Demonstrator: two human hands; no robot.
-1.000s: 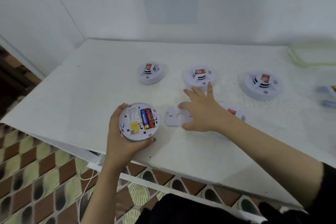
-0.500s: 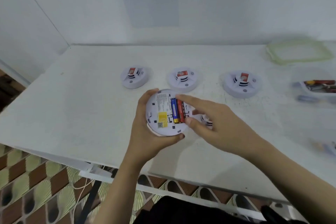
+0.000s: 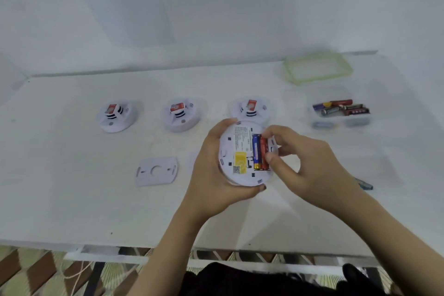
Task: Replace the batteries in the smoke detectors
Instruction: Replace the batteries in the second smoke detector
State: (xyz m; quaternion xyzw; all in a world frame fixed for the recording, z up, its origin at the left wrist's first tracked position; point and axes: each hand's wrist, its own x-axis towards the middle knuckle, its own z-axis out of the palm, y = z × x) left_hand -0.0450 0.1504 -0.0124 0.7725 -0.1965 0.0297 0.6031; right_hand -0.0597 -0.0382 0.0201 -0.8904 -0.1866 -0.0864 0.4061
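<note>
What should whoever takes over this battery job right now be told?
Left hand grips the open detector, back side up, over the table.
Right hand pinches the red battery by its ends; the blue battery sits beside it in the bay.
Done: the cover plate is off, lying on the table to the left.
Left: swap this pair (old or new, cannot tell), refit the plate, then the three detectors in the back row, face up. Spare batteries in the clear container at right; a loose battery lies near the right wrist.
</note>
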